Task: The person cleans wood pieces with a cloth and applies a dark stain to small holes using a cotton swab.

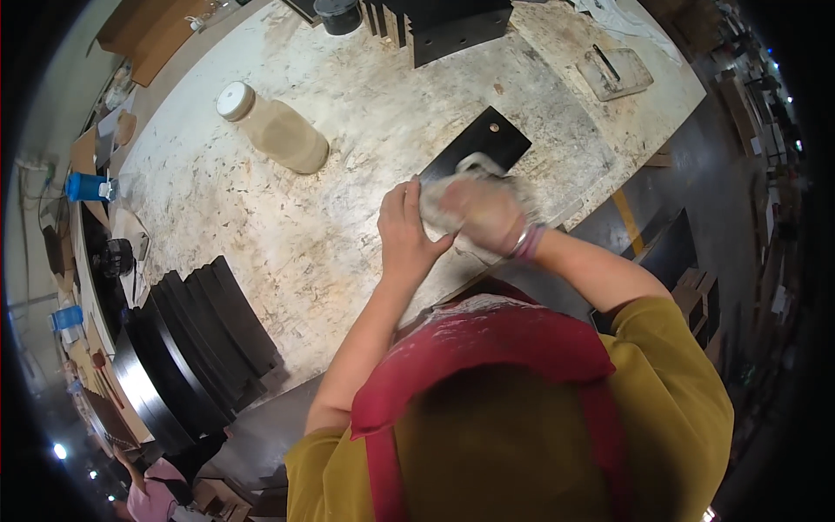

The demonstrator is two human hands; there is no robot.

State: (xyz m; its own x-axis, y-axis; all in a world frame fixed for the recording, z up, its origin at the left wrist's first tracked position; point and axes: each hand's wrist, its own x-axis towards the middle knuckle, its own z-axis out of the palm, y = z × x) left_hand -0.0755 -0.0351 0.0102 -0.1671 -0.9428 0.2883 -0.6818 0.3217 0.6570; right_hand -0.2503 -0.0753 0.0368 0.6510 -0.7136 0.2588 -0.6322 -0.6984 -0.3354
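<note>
Item: black panel (484,139) flat at the bench (287,226) edge, right hand (484,211) fingers clenched on a rag (474,165), left hand (407,228) fingers spread, steadying; risk: rubbing pressure slides the panel off.

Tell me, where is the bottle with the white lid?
In the head view, the plastic bottle lies on its side on the upper left of the worktable, apart from both hands, up and left of the left hand.
</note>
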